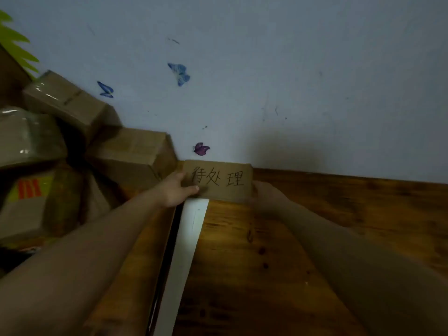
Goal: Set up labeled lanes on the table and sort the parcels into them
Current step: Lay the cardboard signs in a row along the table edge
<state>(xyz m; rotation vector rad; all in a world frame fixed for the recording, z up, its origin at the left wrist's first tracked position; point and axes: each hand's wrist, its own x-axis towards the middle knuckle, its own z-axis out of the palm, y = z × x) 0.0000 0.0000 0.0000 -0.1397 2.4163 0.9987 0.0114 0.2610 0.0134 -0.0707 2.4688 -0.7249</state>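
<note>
While the parcels [131,154] sit heaped at the left end of the counter [339,214], unsorted as far as I can judge, the work is at the lane-setting stage. The heap is brown cartons, some wrapped in glossy tape. One low parcel [29,190] carries a yellow-green patch with orange bars, and no lettering on it can be read.

Just right of the heap, the left hand [177,190] pinches the left edge of a cardboard sign [218,180], thumb on its face. Below that hand a white strip [186,251] runs from the near edge to the far edge of the counter and looks laid as a lane divider. A faint mark on it is too small to read.

The sign stands upright at the far edge, against the wall [291,81], with its foot at the strip's far end. Three handwritten characters read 待处理, meaning "to be processed", so this lane is getting its label now. The right hand [264,192] meets the sign's right edge, but it lies in deep shadow. It seems to steady the card, though I cannot tell whether its fingers curl round it.

Right of the sign, the wood shows no other strip or label and no parcel. By my reckoning one divider is down and one label is nearly placed. The remaining lanes and all the sorting are still to do.
</note>
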